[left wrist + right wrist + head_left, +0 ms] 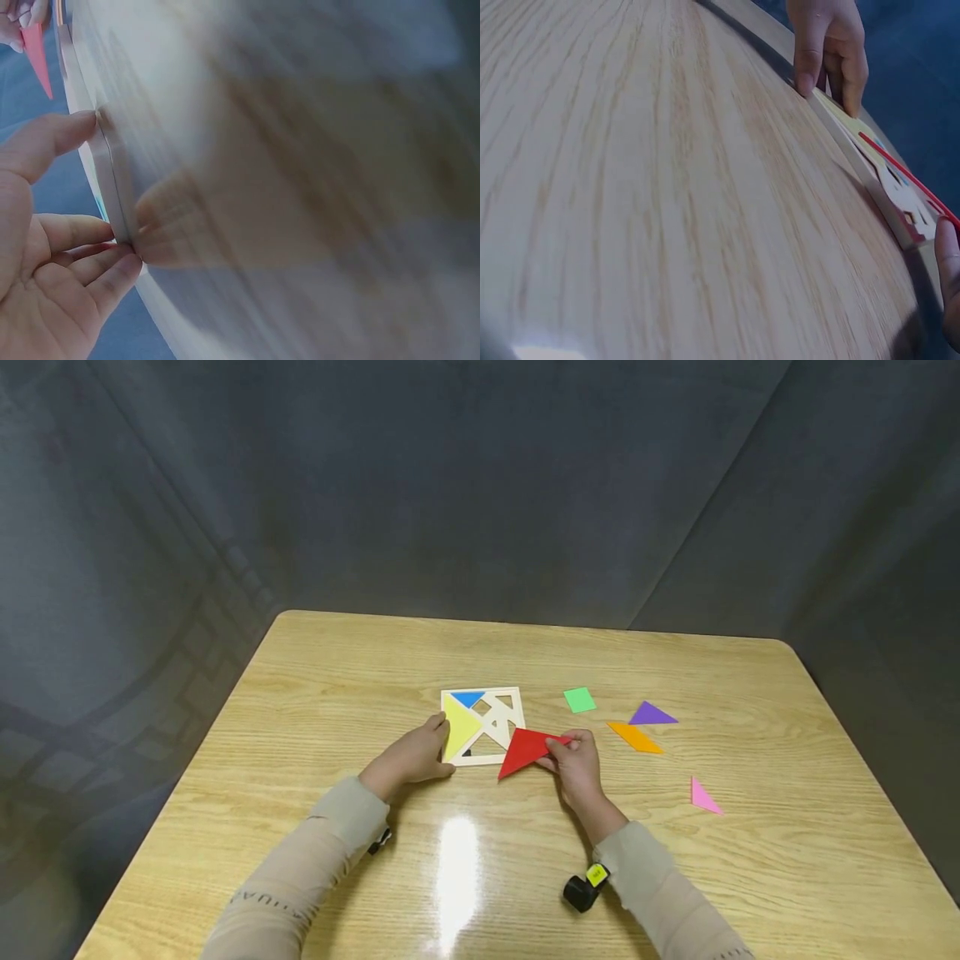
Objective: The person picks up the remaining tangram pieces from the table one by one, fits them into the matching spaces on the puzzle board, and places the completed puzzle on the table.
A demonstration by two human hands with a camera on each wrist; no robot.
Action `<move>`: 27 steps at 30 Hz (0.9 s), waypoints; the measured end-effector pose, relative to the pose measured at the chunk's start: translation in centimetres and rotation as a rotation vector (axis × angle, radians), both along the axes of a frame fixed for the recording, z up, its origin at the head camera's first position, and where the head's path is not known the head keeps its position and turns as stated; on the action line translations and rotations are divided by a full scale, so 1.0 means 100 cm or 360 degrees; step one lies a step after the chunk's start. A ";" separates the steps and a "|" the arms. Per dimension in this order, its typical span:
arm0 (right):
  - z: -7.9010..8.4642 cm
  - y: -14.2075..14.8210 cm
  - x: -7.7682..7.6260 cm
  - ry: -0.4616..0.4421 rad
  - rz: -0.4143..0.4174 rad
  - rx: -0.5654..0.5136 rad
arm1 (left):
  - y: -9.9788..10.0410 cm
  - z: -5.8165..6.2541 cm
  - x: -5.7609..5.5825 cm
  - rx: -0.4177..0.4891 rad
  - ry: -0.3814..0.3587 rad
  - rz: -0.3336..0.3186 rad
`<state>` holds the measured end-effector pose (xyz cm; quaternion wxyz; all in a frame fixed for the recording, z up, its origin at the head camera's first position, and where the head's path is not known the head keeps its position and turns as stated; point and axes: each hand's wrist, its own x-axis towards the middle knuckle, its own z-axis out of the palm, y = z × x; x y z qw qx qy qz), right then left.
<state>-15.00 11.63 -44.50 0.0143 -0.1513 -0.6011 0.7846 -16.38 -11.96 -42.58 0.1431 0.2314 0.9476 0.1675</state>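
A cream tangram tray [486, 760] lies near the middle of the table, a yellow triangle [459, 728] in its left part and a blue triangle [468, 698] at the top. My left hand [412, 754] holds the tray by its left side; in the left wrist view the thumb and fingers [116, 279] are spread along its edge. Between thumb and fingers of my right hand [581, 768] is a large red triangle [522, 750], tilted over the tray's lower right corner. The right wrist view shows this triangle [900, 169] edge-on above the tray.
Right of the tray lie a green square [580, 699], a purple triangle [651, 714], an orange parallelogram [636, 737] and a pink triangle [703, 797]. Dark curtains [480, 493] hang behind the wooden table [360, 652].
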 end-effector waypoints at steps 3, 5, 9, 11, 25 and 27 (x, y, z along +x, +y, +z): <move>-0.001 -0.003 -0.001 -0.0001 -0.0002 -0.0005 | 0.000 0.000 0.000 -0.0006 -0.0002 -0.0004; -0.001 -0.004 -0.001 -0.0010 -0.0008 -0.0009 | 0.001 0.000 0.000 -0.0009 0.0003 -0.0009; -0.003 -0.007 -0.002 -0.0029 -0.0028 -0.0003 | 0.001 0.000 -0.001 -0.0022 0.0020 -0.0020; -0.004 -0.009 -0.002 -0.0030 -0.0032 0.0003 | 0.001 0.000 -0.001 -0.0016 0.0025 -0.0025; -0.007 -0.022 -0.003 -0.0011 -0.0036 -0.0010 | 0.000 0.000 -0.002 -0.0019 0.0040 -0.0037; -0.007 -0.024 -0.003 0.0003 -0.0036 -0.0006 | 0.000 -0.001 -0.002 -0.0028 0.0036 -0.0038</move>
